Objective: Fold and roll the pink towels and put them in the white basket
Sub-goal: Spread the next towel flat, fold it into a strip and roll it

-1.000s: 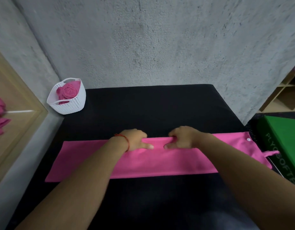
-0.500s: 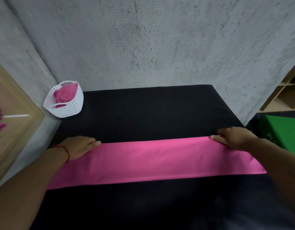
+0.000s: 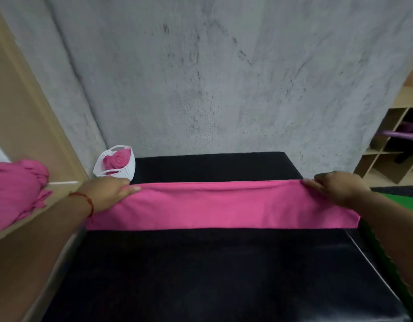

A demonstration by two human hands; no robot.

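Folded pink towel [image 3: 221,205]: long strip lying across the black table [image 3: 200,275], near the white basket [image 3: 122,174], which holds one rolled towel [image 3: 116,160]. Left hand [image 3: 108,191] and right hand [image 3: 337,187]: well apart, each pinching a far corner, probably to stretch the strip flat for rolling.

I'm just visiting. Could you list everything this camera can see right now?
long folded pink towel: one, pink, stretched across the table
black padded table: one, black, centre
white perforated plastic basket: one, white, table's far left corner
rolled pink towel: one, pink, inside the basket
loose pink towels: heap, pink, left ledge
wooden cubby shelf: one, light wood, far right
left hand: one, gripping the towel's left end
right hand: one, gripping its right end
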